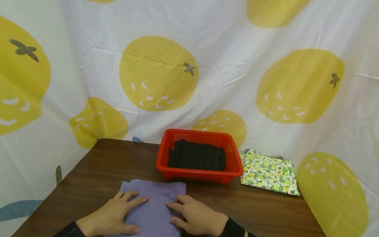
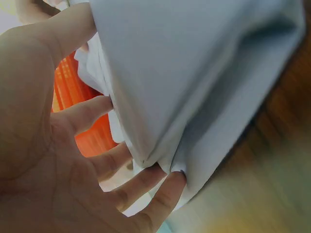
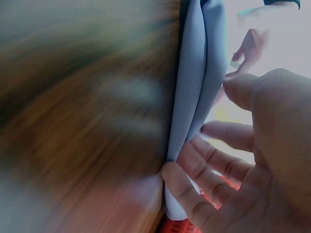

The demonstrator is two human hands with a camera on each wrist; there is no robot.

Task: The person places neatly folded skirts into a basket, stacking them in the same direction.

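A folded purple cloth (image 1: 152, 217) lies on the brown table at the front, with a small rumple near its upper right. My left hand (image 1: 108, 214) rests on its left side, fingers spread and fingertips on the fabric. On the right edge, my right hand (image 1: 199, 215) touches the cloth with loosely bent fingers. The left wrist view shows layered folds of the cloth (image 2: 155, 68) beside the fingertips. In the right wrist view, two thick folded layers of the cloth (image 3: 194, 77) stand along the fingertips.
Behind the cloth stands a red plastic basket (image 1: 198, 173) holding a dark folded cloth (image 1: 198, 156). A folded lemon-print cloth (image 1: 267, 172) lies to the basket's right. The wooden table (image 1: 124, 161) ends at a hanging fabric (image 1: 222, 82) printed with yellow fruit.
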